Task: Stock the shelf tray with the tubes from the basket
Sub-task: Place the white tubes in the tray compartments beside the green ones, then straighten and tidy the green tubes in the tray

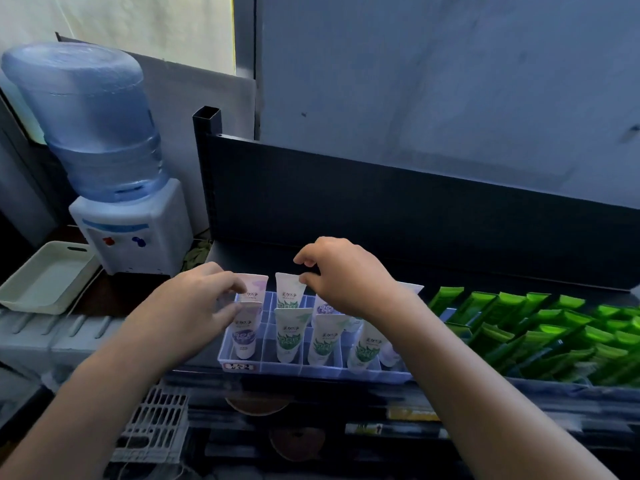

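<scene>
A clear divided shelf tray point(263, 367) stands on the dark shelf and holds several white tubes upright, caps down. My left hand point(194, 303) is at the tray's left end, its fingertips touching the flat tops of two purple-printed tubes: the back tube point(258, 289) and the front tube point(246, 329). My right hand point(343, 275) hovers over the tray's back row, its thumb and forefinger pinching the top edge of a green-printed tube point(290, 292). More green tubes point(289, 336) stand in the front row. A white slatted basket point(156, 427) sits low at the left, its contents hidden.
Rows of green sachets point(526, 327) fill the shelf to the right of the tray. A water dispenser point(128, 233) with a blue bottle stands at the left, and a cream tray point(48, 275) beside it. The shelf's dark back panel point(381, 209) rises behind.
</scene>
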